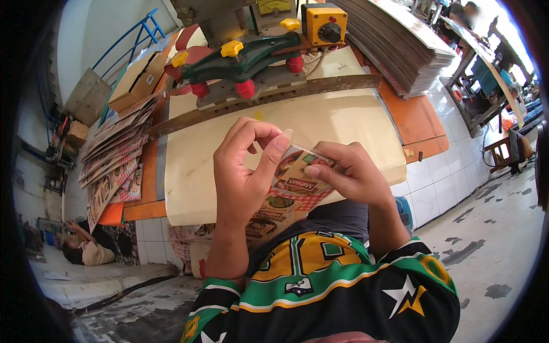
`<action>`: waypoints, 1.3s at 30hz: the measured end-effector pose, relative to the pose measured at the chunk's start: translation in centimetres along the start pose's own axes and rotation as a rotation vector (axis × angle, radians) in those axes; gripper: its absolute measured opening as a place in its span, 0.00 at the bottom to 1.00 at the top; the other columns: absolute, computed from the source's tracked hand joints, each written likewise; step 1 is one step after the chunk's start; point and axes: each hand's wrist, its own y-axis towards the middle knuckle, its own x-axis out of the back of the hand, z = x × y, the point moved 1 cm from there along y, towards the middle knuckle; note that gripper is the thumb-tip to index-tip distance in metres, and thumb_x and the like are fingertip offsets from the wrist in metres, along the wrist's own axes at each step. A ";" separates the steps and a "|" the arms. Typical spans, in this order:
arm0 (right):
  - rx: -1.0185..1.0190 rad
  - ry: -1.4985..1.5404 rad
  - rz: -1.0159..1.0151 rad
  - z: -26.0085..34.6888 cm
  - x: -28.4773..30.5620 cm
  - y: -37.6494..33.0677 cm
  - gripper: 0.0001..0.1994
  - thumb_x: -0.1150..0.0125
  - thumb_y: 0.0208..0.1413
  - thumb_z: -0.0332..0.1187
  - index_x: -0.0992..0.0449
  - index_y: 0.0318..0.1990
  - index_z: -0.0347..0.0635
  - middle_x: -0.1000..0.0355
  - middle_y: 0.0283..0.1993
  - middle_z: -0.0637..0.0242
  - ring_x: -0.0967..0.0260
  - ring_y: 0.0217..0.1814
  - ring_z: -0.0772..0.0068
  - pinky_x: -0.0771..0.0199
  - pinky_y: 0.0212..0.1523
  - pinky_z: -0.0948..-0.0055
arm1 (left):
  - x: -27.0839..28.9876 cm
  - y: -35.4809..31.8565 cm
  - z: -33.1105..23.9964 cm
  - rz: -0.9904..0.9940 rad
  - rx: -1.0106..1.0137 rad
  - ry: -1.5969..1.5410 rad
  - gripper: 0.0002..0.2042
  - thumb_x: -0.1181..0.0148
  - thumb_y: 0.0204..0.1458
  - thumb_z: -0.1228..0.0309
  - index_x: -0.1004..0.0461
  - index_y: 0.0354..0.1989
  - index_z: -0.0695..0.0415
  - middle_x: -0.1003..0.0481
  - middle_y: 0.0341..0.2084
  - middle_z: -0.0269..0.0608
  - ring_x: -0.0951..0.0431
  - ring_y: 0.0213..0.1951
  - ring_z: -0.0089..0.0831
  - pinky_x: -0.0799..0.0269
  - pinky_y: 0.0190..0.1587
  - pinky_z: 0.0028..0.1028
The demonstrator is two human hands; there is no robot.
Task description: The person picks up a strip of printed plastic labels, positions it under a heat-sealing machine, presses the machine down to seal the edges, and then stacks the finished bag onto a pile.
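A glossy, flexible printed sheet (280,203) with food pictures and a red checkered pattern hangs in front of me, its lower part reaching toward my lap. My right hand (363,177) grips its upper right edge, thumb on the printed face and fingers behind. My left hand (240,171) is at the upper left corner, thumb and forefinger pinched together there, the other fingers curled. Just beyond both hands lies a cream-coloured work surface (200,166), with a long metal bar (337,84) across its far side.
A green clamp frame (246,63) with red feet and yellow knobs stands behind the bar, near a yellow control box (324,26). Stacked printed sheets (114,154) and a cardboard box (134,83) are left; a tall board stack (400,46) is right. Other people sit farther off.
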 end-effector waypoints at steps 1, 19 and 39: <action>0.005 0.004 0.001 0.0 0.0 -0.1 0.10 0.37 0.64 0.36 0.24 0.38 0.36 0.28 0.22 0.58 0.30 0.21 0.71 0.32 0.25 0.71 | -0.1 0.0 0.1 -0.002 0.004 -0.014 0.05 0.38 0.59 0.73 0.25 0.34 0.62 0.27 0.32 0.32 0.33 0.35 0.21 0.38 0.39 0.23; 0.022 -0.063 -0.029 0.7 -1.7 -0.5 0.10 0.39 0.64 0.35 0.26 0.37 0.37 0.30 0.26 0.49 0.29 0.28 0.44 0.32 0.29 0.61 | -2.0 -2.5 0.9 -0.226 0.080 -0.399 0.05 0.47 0.67 0.72 0.31 0.39 0.59 0.35 0.30 0.27 0.39 0.33 0.14 0.42 0.37 0.18; 0.063 -0.101 -0.137 0.6 0.2 -1.5 0.09 0.37 0.62 0.30 0.27 0.34 0.35 0.31 0.23 0.54 0.32 0.21 0.57 0.34 0.25 0.70 | 2.7 -4.1 3.1 -0.317 0.310 -1.192 0.07 0.50 0.69 0.68 0.33 0.41 0.58 0.34 0.32 0.34 0.32 0.34 0.24 0.30 0.62 0.43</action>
